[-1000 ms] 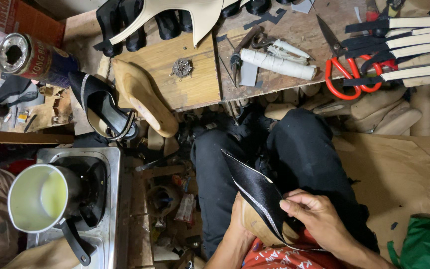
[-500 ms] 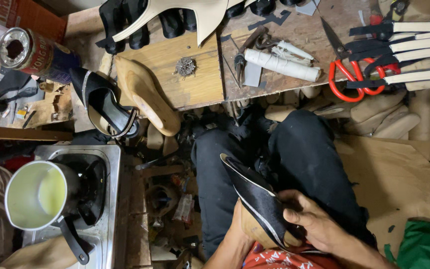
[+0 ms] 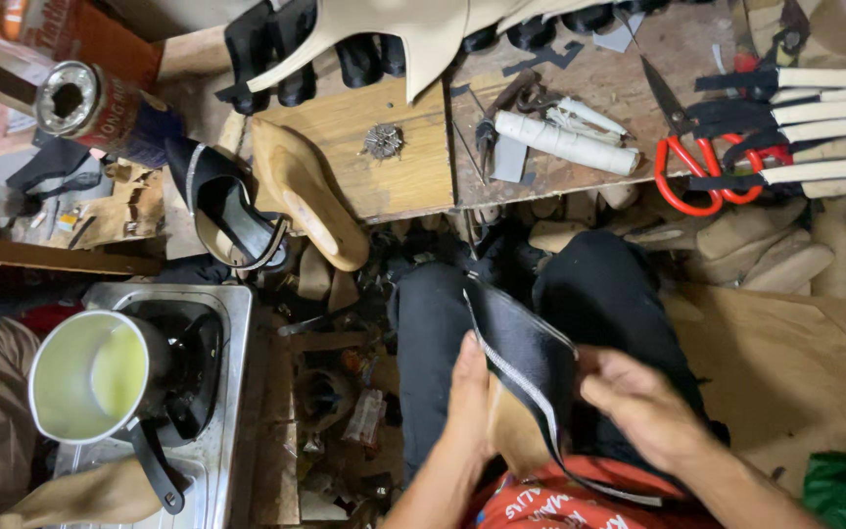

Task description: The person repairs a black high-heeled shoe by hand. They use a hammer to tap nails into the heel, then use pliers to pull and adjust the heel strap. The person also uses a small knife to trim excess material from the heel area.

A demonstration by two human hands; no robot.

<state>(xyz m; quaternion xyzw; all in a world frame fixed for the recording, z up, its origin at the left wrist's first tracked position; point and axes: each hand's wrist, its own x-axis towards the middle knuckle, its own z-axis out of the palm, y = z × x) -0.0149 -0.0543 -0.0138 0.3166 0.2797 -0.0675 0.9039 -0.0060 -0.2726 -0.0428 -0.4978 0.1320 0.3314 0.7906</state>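
Left hand [image 3: 469, 397] flat, fingers [image 3: 470, 355] together and pressed along the left edge of the black shoe upper [image 3: 526, 355], over my lap. Right hand [image 3: 638, 402] curled in from the right, fingers [image 3: 594, 387] clamped on its right edge. Red scissors [image 3: 692, 176] up on the desk [image 3: 399, 171].

A worn wooden surface [image 3: 413, 167] runs across the top of the frame. At its upper right lie red-handled scissors [image 3: 697, 171], beside a stack of pale strips [image 3: 824, 127]. Near the middle rest a white roll [image 3: 565, 142] and a small metal cluster [image 3: 382, 142]. A tan wooden shoe last [image 3: 310, 206] overhangs the front edge, just beside a black sandal [image 3: 227, 211].
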